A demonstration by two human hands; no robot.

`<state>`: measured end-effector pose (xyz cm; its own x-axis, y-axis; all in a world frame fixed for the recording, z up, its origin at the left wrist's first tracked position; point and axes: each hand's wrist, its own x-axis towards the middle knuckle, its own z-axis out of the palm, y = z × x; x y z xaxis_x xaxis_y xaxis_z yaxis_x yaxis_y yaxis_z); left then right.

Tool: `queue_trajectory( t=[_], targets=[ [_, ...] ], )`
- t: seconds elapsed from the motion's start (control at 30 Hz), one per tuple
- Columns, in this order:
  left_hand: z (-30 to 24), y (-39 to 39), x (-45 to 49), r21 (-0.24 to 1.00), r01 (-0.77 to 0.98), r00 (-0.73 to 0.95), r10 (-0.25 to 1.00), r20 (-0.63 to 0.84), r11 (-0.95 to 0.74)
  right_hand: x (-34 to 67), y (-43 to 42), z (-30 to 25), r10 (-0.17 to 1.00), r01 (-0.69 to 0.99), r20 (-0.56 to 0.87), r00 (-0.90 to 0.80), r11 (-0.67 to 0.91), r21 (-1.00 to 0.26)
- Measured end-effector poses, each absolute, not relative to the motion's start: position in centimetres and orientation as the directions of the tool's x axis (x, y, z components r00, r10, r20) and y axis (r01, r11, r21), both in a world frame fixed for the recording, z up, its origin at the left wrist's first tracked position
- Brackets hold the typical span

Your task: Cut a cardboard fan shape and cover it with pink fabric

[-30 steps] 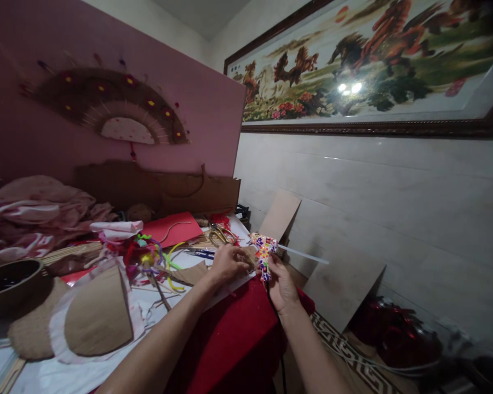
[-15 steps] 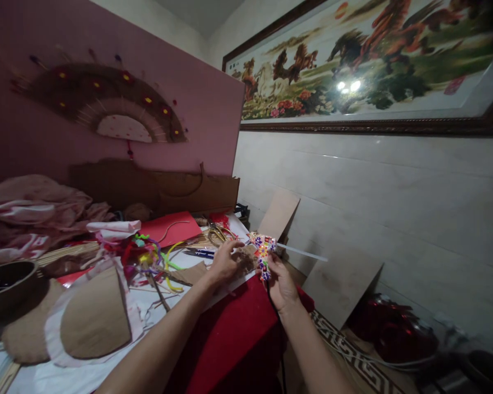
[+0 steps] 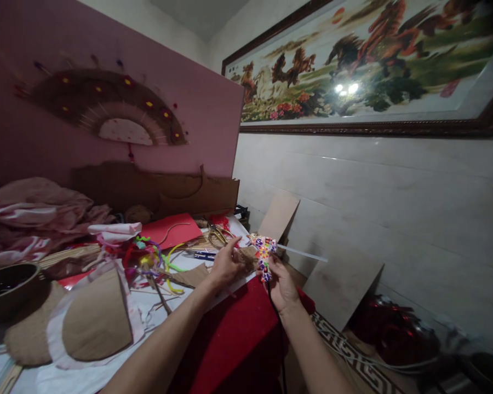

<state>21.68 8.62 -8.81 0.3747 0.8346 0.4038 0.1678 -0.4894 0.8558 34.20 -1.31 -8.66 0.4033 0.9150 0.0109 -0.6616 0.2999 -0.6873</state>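
Observation:
My right hand [image 3: 282,284] is wrapped round the grip of a hot glue gun [image 3: 264,253] with a bright multicoloured pattern. A pale glue stick [image 3: 304,253] juts from its back toward the right, and a black cord hangs from the grip. The nozzle faces left, toward my left hand [image 3: 225,264]. That hand is open beside a brown fibrous piece [image 3: 247,258] at the table edge, one finger raised and apart from the others. Its lower fingers are partly hidden, so I cannot tell how firmly they touch the piece.
Gold-handled scissors [image 3: 217,236], blue-handled snips [image 3: 203,255], coloured pipe cleaners [image 3: 170,268] and red card [image 3: 172,230] lie beyond my left hand. A cardboard half-round [image 3: 96,314] and a dark bowl [image 3: 10,287] sit at left. Boards [image 3: 280,213] lean against the wall.
A finger of my left hand has lifted and straightened. My right hand and the glue gun stay almost where they were. The view has shifted slightly.

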Motion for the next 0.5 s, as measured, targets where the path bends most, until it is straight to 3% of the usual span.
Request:
queue_trajectory(
  t=[0.3, 0.5],
  targets=[
    [-8.46, 9.28, 21.14, 0.850, 0.238, 0.293, 0.870, 0.398, -0.469, 34.23, -1.27, -8.67, 0.909, -0.667, 0.020, 0.417, 0.321, -0.672],
    [-8.39, 9.31, 21.15, 0.848, 0.170, 0.327, 0.840, 0.432, -0.502, 34.38, -1.22, -8.80, 0.913, -0.674, 0.015, 0.409, 0.313, -0.669]
  ],
)
